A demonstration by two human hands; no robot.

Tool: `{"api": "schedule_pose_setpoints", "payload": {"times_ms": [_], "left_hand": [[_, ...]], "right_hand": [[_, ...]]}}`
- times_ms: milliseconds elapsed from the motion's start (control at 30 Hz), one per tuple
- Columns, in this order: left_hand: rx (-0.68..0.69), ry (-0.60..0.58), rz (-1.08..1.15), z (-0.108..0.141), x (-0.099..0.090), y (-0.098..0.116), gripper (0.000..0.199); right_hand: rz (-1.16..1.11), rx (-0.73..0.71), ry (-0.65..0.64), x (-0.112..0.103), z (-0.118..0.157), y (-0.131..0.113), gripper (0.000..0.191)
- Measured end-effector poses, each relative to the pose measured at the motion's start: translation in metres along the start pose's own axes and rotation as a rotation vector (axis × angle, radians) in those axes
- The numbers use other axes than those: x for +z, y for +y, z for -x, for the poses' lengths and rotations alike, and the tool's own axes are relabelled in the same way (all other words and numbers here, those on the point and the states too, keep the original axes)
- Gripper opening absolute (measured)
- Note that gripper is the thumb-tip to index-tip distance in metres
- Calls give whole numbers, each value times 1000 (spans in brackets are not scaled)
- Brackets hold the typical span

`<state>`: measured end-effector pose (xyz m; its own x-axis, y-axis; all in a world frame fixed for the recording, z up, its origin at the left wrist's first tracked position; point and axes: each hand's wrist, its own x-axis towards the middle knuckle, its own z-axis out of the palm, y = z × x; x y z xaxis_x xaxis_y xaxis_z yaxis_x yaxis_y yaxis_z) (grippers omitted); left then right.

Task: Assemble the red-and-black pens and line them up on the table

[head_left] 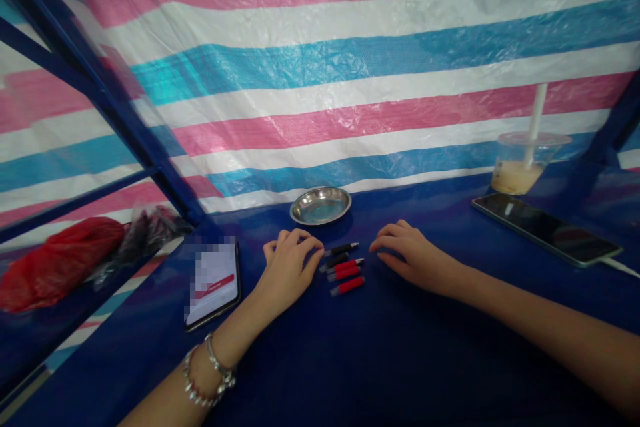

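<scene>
Several short pens or pen parts lie in a loose column on the blue table (400,360): a black one (349,248) at the back, another black one just in front, then red ones, the nearest a red piece (349,286). My left hand (293,263) rests at their left with bent fingers apart, its fingertips close to the black pen's end and nothing seen in it. To their right, my right hand (413,255) lies with curved, parted fingers, holding nothing. Behind them stands an oval metal dish (321,205) with nothing visible in it.
A lit phone (215,283) lies left of my left hand. At the right are a dark phone (545,227) with a white cable and a plastic cup (520,170) with a straw. A red bag (65,260) sits beyond the blue frame, and a striped sheet (350,67) hangs behind.
</scene>
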<state>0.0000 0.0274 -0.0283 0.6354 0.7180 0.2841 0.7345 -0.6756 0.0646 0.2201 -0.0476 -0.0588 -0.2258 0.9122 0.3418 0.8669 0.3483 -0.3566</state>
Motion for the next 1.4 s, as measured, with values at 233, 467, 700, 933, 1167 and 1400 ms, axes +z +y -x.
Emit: {"api": "schedule_pose_setpoints", "payload": {"times_ms": [233,467,700,933,1167,1400], "left_hand": [[-82,-91,86,-4,9,-6,14],[-84,-81,110,-6,14,-3,12],[-22,80,162,-3,4,5,12],[121,142,176,8,-5,25,10],[202,30,100,11,-5,26,15],[194,-12,134,9,-4,24,21]], "right_hand": [[6,16,-2,2,-1,-1,24],[22,-1,18,1,-3,-2,22],[-18,49,73,0,-5,-1,24],[-225,33,92,-2,-7,-11,31],[-281,30,106,-2,-5,-16,31],[-215,0,126,-3,-3,-16,6]]}}
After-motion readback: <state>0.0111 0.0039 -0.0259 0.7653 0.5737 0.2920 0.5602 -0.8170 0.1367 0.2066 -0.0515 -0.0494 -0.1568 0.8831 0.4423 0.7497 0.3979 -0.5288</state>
